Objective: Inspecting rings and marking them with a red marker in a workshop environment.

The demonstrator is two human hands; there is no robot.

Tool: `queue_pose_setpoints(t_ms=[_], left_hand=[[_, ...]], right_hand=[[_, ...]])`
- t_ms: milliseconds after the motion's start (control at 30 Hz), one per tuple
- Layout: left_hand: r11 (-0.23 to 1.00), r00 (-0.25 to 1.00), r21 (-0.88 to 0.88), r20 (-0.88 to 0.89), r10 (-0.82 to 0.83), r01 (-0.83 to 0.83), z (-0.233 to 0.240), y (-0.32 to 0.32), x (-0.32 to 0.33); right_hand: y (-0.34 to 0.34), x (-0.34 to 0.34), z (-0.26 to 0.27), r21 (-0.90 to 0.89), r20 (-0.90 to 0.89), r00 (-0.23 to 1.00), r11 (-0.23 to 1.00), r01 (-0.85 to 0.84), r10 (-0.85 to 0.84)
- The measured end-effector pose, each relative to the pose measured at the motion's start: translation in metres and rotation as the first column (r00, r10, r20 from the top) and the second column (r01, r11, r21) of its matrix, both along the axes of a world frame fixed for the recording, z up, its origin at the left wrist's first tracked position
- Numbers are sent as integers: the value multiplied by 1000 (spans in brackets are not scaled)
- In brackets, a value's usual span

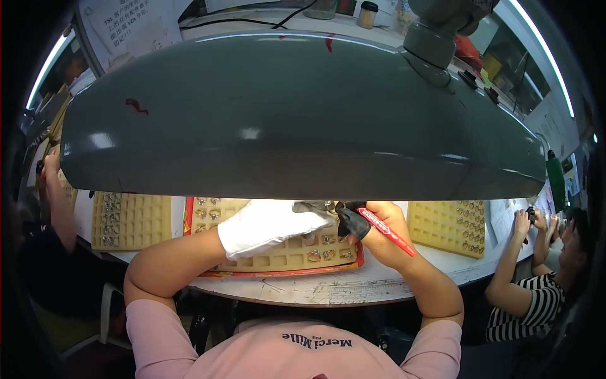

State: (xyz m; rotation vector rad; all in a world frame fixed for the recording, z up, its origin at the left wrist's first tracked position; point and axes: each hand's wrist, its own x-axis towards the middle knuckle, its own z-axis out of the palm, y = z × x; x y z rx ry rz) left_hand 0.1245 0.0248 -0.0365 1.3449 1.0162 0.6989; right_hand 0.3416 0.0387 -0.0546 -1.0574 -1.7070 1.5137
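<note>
My left hand (279, 225), in a white glove with grey fingertips, holds a ring (330, 205) just below the lamp's edge. My right hand (383, 227) wears black finger covers and grips a red marker pen (387, 232), which lies slanted across it. The black-covered fingers meet the left fingertips at the ring; a dark piece by them is too small to name. Beneath both hands lies a cream slotted tray (277, 260) inside a red-edged tray (284, 273). Rings with clear stones (328, 255) stand in some of its slots.
A large grey lamp hood (303, 113) spans the view above the hands and hides the table behind it. Slotted ring trays stand at left (142, 222) and right (426, 227) on the white table (293, 290). People sit working at both sides, one in a striped shirt (525, 303).
</note>
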Motion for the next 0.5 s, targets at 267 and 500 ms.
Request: queue_pose_setpoints(t_ms=[267, 500], left_hand=[[991, 974, -130, -224, -41, 12, 6, 3, 1], [989, 983, -130, -161, -92, 72, 1, 0, 2]], right_hand=[[0, -3, 17, -163, 16, 1000, 986, 20, -18], [0, -2, 12, -202, -33, 997, 978, 60, -68]])
